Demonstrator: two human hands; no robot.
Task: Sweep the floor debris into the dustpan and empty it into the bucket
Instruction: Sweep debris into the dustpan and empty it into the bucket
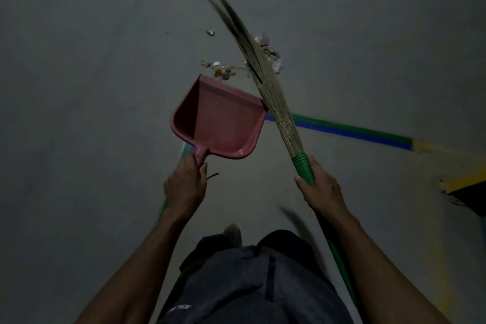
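Note:
A pink dustpan (222,121) hangs over the grey floor, its open lip pointing away from me toward a scatter of debris (226,71). My left hand (185,184) grips the dustpan's short handle. A grass broom (259,68) with a green handle slants up and left from my right hand (319,187), which grips that handle. The bristles lie across the right part of the debris pile, and more scraps (271,51) show just right of them. The dustpan holds nothing that I can see. No bucket is in view.
Green and blue tape lines (355,131) run across the floor to the right and meet a yellow stripe (431,146). A dark object (470,196) sits at the right edge. A single scrap (210,33) lies apart, farther out. My legs and one foot (232,234) are below.

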